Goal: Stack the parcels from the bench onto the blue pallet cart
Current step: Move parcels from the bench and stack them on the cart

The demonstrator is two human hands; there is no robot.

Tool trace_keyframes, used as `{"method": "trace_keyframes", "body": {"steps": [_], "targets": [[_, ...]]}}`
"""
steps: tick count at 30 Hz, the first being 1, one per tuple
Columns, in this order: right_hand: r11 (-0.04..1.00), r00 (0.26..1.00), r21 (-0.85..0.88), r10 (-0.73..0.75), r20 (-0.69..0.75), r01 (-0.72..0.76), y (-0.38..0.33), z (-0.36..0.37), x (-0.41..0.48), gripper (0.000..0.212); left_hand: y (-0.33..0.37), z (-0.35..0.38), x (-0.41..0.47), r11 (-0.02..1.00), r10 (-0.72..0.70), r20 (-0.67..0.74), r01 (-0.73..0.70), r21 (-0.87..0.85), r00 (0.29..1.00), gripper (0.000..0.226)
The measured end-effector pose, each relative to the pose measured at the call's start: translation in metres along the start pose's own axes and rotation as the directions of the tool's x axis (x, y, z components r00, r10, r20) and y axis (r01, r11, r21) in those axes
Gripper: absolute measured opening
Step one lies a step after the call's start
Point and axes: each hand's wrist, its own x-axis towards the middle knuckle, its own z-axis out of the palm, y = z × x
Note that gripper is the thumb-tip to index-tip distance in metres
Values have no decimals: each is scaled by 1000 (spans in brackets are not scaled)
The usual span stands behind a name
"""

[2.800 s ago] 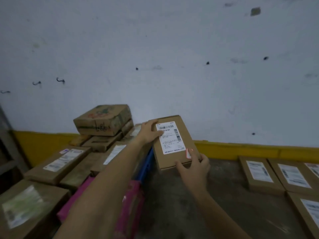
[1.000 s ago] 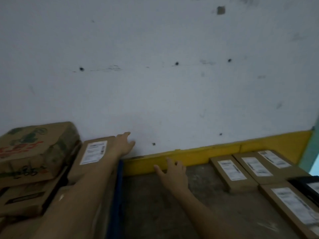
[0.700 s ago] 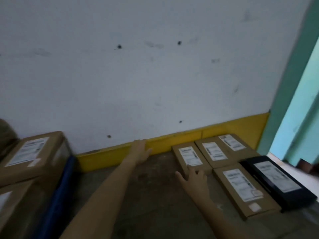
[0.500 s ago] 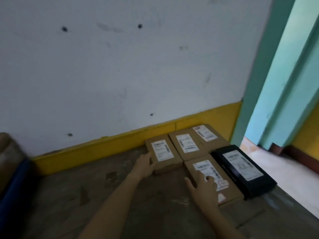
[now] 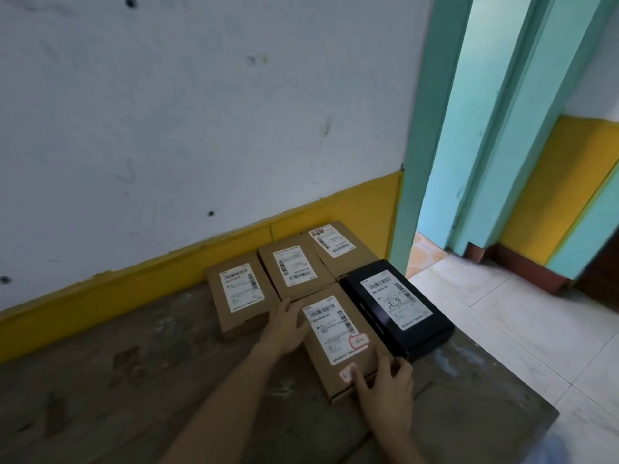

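A flat brown parcel (image 5: 338, 336) with a white label and pink stickers lies on the wooden bench (image 5: 134, 380), nearest to me. My left hand (image 5: 284, 326) touches its left edge with relaxed fingers. My right hand (image 5: 385, 386) rests on its near right corner, thumb beside a pink sticker. Three more brown parcels lie behind it: one at the left (image 5: 239, 293), one in the middle (image 5: 294, 271), one by the wall (image 5: 335, 244). A black parcel (image 5: 397, 311) lies against the near parcel's right side. The blue pallet cart is out of view.
The bench's right end (image 5: 522, 380) drops to a white tiled floor (image 5: 536, 323). A white wall with a yellow band (image 5: 167, 272) runs behind the bench. A teal door frame (image 5: 422, 162) stands right of the parcels.
I set a brown parcel on the cart's stack, let it go, and the view swung right. Both hands moved across the bench onto the nearest brown parcel.
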Motion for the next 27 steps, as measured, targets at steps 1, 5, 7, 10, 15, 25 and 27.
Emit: {"method": "trace_keyframes", "body": {"steps": [1,5,7,10,15,25,27], "targets": [[1000,1000,18,-4,0,4,1,0,0,64,0,2,1,1000,-6,-6,6,-6,1000,57],[998,1000,60,-25,1,24,5,0,0,63,-1,5,1,999,-41,-14,41,-12,999,59],[996,999,86,-32,11,31,7,0,0,63,-2,5,1,998,-50,-15,50,-30,999,60],[988,1000,152,-22,12,20,10,2,-1,62,-2,5,1,995,-32,-24,29,-95,999,61],[971,1000,240,-8,-4,8,13,6,0,61,0,5,4,976,-20,-80,2,-217,997,66],[949,997,307,69,24,-74,12,13,3,64,3,-3,12,930,-58,-139,3,-367,989,63],[936,997,341,77,25,-81,14,15,1,63,4,-3,10,936,-84,-157,24,-351,984,61]]}}
